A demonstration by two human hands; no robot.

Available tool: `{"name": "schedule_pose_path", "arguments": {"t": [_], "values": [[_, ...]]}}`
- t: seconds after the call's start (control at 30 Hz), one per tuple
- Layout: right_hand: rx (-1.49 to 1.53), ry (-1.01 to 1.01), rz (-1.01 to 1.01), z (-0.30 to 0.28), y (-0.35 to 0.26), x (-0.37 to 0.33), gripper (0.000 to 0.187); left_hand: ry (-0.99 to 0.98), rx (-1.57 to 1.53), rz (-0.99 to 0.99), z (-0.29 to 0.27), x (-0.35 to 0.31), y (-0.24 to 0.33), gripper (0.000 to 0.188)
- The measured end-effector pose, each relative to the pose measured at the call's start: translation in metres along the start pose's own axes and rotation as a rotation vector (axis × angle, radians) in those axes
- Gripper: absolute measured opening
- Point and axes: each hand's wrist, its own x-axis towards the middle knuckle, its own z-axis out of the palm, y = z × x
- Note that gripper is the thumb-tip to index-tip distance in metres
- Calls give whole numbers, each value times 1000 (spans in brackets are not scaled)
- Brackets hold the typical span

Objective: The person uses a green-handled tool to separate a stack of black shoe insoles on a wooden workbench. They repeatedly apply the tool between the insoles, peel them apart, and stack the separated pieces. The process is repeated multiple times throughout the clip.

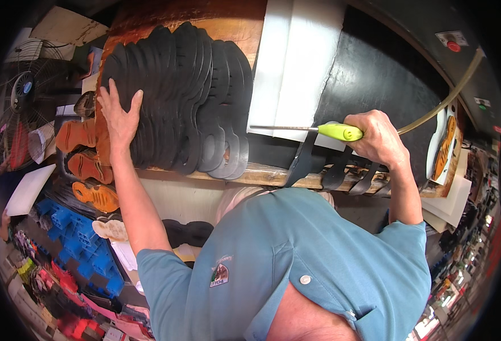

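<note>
Over the left edge of a fanned stack of black sole-shaped sheets point(165, 96), my left hand point(119, 116) lies with its fingers spread and the thumb apart. It appears to rest on the edge of the stack. My right hand point(378, 136) is closed around the lime-green handle of a screwdriver point(338, 132). Its long thin metal shaft points left, toward the stack, over white sheets point(296, 68). The shaft's tip is close to the stack's right side, and I cannot tell whether it touches.
A black sheet point(375, 74) covers the bench's right part. Black cut strips point(302, 162) hang over the front edge. A yellowish hose point(449, 99) curves behind my right hand. Brown cut pieces point(75, 136), blue plastic blocks point(85, 244) and a fan point(26, 88) are at left.
</note>
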Motion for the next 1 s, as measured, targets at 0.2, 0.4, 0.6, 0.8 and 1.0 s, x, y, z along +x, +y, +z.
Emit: {"name": "schedule_pose_path", "arguments": {"t": [0.2,0.4,0.6,0.8,1.0], "values": [[25,72,-94,11,-20,21,10,-87,52,2,-18,10,-4,97],[2,83,-172,19,-58,61,16,-45,36,35,-14,14,-19,73],[-51,150,-259,26,-91,104,12,-56,-11,32,-15,25,-38,66],[-11,238,-261,28,-110,147,17,0,94,-11,-6,38,-57,68],[-6,139,-244,37,-147,174,15,71,71,47,-1,41,-48,62]]}}
